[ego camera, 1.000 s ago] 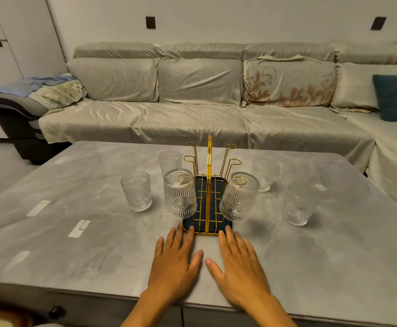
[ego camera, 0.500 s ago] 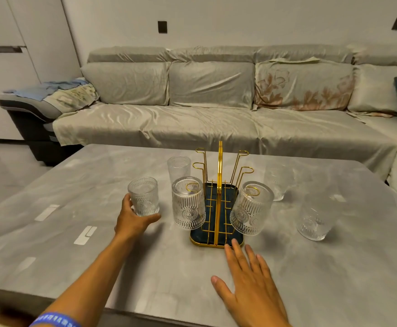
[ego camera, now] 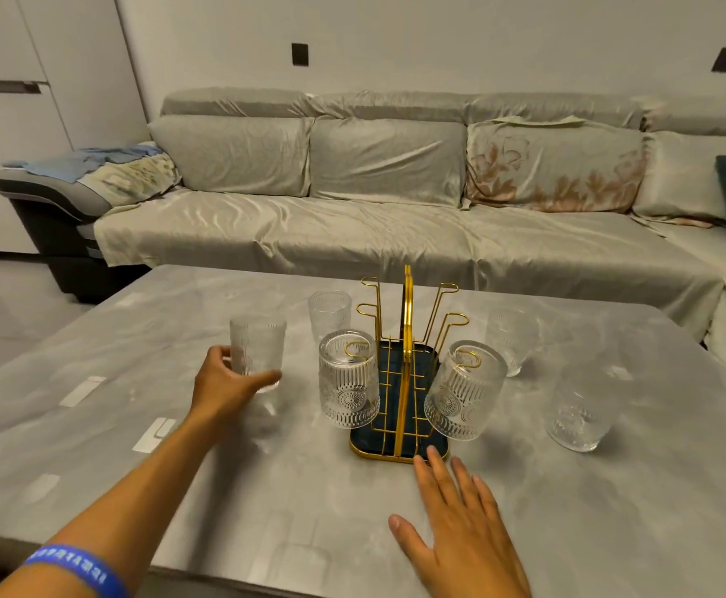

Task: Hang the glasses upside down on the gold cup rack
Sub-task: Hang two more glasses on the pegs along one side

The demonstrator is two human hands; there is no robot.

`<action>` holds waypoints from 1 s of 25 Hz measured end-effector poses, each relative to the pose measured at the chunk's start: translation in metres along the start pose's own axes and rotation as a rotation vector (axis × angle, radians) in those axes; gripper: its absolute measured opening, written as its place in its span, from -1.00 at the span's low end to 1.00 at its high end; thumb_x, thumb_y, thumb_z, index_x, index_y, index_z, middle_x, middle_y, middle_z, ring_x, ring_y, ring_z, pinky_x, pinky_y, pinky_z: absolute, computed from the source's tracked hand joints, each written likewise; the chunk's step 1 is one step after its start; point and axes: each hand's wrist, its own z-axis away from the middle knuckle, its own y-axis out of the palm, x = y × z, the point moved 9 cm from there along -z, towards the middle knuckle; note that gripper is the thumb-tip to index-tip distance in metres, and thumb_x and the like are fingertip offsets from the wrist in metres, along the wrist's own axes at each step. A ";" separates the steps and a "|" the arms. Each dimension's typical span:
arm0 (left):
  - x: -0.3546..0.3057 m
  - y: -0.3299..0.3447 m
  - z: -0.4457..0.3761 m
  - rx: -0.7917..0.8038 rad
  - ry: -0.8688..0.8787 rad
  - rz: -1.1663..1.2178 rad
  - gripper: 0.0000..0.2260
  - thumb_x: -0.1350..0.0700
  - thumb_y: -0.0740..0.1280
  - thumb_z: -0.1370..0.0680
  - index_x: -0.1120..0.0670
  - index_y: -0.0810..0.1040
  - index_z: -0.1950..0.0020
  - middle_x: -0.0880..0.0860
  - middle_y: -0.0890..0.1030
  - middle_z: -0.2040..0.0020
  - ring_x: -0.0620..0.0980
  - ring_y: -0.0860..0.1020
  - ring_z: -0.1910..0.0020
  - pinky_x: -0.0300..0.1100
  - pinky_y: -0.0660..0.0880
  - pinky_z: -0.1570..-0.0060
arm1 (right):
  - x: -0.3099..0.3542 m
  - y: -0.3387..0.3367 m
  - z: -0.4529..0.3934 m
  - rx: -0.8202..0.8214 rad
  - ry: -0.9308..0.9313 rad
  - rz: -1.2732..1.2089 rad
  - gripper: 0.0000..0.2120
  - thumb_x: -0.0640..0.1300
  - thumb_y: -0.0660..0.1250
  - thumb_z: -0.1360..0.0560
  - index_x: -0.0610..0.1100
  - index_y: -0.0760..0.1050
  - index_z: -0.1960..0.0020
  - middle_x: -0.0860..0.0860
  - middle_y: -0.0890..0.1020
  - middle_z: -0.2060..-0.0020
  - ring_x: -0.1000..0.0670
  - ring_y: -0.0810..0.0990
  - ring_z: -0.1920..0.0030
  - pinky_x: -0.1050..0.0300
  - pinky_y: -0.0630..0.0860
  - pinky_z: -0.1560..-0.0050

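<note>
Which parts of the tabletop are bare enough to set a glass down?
Bare: the near-left table beside the left hand, and the near-right corner beyond the right hand. Crowded: around the gold rack, with hung and standing glasses on both sides.

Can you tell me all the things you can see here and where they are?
gold cup rack: one, gold wire on dark tray, table middle.
hung glasses: two, clear, upside down on near pegs.
loose glasses: three, clear, upright on the table around the rack.
held glass: one, clear, left of rack.
table: one, grey.
sofa: one, beige, behind table.
wristband: one, blue, left wrist.
left hand: grips held glass.
right hand: flat, open, fingertips by the rack's base.
</note>
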 end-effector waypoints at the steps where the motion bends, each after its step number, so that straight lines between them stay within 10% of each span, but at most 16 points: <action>1: -0.016 -0.014 -0.003 -0.007 0.032 0.016 -0.33 -0.03 0.64 -0.19 0.07 0.43 -0.19 0.16 0.59 -0.13 0.11 0.59 0.02 -0.04 0.56 0.09 | 0.000 -0.001 0.001 -0.021 -0.002 -0.007 -0.21 0.50 -0.28 -0.39 0.17 -0.39 -0.49 0.17 -0.42 -0.45 0.03 -0.38 -0.48 0.01 -0.39 -0.41; 12: -0.223 -0.047 -0.006 0.168 0.367 -0.051 -0.33 -0.09 0.64 -0.11 -0.01 0.48 -0.14 0.04 0.59 0.01 0.00 0.62 0.10 -0.16 0.59 0.25 | 0.003 -0.003 0.010 -0.053 -0.008 -0.057 -0.23 0.48 -0.33 -0.39 0.15 -0.42 -0.47 0.16 -0.38 -0.48 0.04 -0.39 -0.48 0.00 -0.36 -0.44; 25: -0.229 0.065 -0.015 0.492 0.369 -0.358 -0.52 0.02 0.61 -0.25 0.01 0.55 -0.10 0.02 0.65 0.05 -0.02 0.62 0.09 -0.23 0.56 0.26 | 0.002 -0.002 0.000 0.037 -0.014 0.002 -0.21 0.48 -0.25 -0.42 0.12 -0.38 -0.51 0.07 -0.41 -0.48 -0.06 -0.38 -0.49 -0.04 -0.41 -0.39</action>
